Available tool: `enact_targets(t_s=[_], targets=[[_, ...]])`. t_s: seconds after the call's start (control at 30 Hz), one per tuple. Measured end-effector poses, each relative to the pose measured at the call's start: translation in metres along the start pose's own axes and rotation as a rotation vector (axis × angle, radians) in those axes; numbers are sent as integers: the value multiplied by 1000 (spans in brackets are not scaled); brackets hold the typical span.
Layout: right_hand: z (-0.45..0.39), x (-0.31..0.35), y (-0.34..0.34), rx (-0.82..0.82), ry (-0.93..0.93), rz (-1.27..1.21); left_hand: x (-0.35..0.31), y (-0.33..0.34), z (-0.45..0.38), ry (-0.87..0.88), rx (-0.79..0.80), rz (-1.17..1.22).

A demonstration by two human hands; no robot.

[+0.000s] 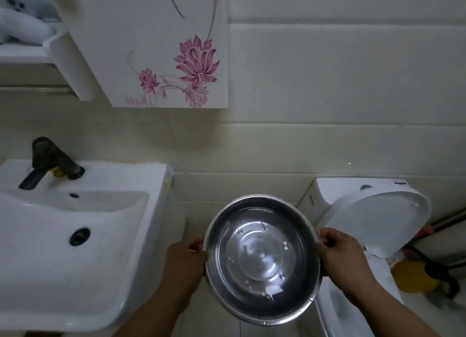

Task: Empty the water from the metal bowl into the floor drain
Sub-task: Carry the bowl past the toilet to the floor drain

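— At the lower centre of the frame, what is held?

— One metal bowl, round, shiny, with clear water lying in its bottom. It is carried roughly level, clear of any surface, between the sink and the toilet. The left hand is closed on the rim at the bowl's left edge, thumb on top, fingers hidden beneath. The right hand is closed on the rim at the right edge, fingertips curled over the lip. Both forearms enter from the bottom edge.

— Fixtures to either side?

— Lower left: a white sink with a dark drain hole in its basin. Further back on its deck, at middle left, stands a dark faucet. Lower right: a white toilet, lid raised against the tank. Right of it, near the edge, a yellow object with black parts; I cannot tell what it is.

— Beyond?

— Pale tiled wall across the upper frame. Upper centre: a white cabinet printed with pink flowers. Upper left: a white shelf carrying blurred pale items. Floor below the bowl is mostly hidden; no drain can be made out.
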State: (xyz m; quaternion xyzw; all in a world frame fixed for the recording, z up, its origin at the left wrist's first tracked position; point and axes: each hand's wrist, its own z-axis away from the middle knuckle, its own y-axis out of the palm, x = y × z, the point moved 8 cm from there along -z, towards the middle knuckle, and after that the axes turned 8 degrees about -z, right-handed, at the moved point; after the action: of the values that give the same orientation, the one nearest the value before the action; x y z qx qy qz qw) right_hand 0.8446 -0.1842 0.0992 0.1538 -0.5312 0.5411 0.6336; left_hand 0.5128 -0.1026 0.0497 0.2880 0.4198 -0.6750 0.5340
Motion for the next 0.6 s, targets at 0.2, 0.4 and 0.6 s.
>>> enact_targets(t_s=[0.2, 0.4, 0.6], targets=[[-31, -42, 18, 52, 7, 24, 49, 18, -20, -46, -63, 17], [-60, -92, 50, 43, 14, 16, 95, 30, -48, -37, -72, -67], [-86, -150, 84, 26, 30, 44, 149, 42, -80, -24, -84, -116]])
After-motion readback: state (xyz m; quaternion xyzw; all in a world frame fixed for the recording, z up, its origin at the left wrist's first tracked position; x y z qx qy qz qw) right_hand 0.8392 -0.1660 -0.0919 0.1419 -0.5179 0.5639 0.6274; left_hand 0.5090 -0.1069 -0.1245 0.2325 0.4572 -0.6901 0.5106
